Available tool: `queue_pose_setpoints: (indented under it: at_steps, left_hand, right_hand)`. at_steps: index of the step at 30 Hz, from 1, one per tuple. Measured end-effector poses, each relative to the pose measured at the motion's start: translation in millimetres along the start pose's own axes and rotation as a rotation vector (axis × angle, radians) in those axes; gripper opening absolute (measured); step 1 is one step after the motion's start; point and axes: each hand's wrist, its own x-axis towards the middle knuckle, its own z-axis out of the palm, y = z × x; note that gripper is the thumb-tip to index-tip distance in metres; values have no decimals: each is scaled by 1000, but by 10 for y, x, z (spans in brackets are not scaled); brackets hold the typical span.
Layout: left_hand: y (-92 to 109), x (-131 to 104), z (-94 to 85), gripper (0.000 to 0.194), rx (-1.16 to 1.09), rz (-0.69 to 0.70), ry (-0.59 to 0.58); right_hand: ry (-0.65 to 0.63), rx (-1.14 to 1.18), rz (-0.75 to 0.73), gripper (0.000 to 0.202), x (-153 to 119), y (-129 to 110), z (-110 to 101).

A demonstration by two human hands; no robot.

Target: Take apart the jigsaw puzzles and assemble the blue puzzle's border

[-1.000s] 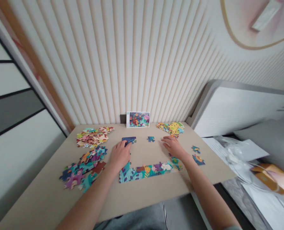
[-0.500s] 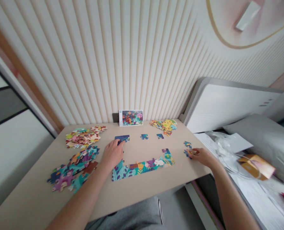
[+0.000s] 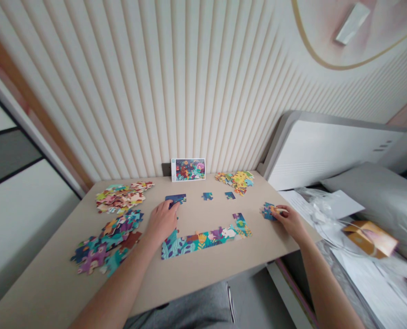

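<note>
A partly joined jigsaw puzzle [image 3: 203, 240] lies on the table, its bottom strip showing leaves, flowers and a white rabbit. My left hand [image 3: 163, 220] rests palm down over the puzzle's left side, fingers laid out by the dark blue corner pieces [image 3: 180, 198] and covering part of that edge. Off to the right, my right hand [image 3: 290, 223] pinches an orange and blue puzzle piece [image 3: 275, 211] between thumb and fingers. That piece overlaps or touches other blue pieces [image 3: 266, 209] on the tabletop. Two loose dark blue pieces, one at centre [image 3: 207, 196], one farther right [image 3: 230, 195], lie along the top.
Piles of loose pieces lie at left, one reddish and cream [image 3: 121, 198], one teal and purple [image 3: 102, 244]. A yellow pile [image 3: 239, 181] sits at the back right. The picture card [image 3: 188, 170] leans on the wall. A bed with papers [image 3: 364, 274] stands at right.
My right hand has shifted slightly up, bringing its piece against the blue piece that lay above it with a gap. My left hand stays in place.
</note>
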Motion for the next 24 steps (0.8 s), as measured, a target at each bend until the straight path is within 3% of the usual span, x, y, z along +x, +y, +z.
queue_pose_setpoints:
  at_steps: [4,8,10,17,24]
  left_hand:
    - [14,-1,-17,45,-6,-7,-8]
    - [21,2,-39,45,-7,-10,-18]
    - [24,1,-52,46,-12,-12,-22]
    - [25,1,-56,45,-11,-16,-23]
    - [17,3,-38,44,1,-5,-16]
  right_hand:
    - [-54,-255,11,51,77,-5,-6]
    - [62,-565,11,52,230,-94,-14]
    - [46,-612,5,51,331,-113,-24]
    - [-161,-494,108,50,664,99,-96]
    - [-96,-175,87,58,723,104,-78]
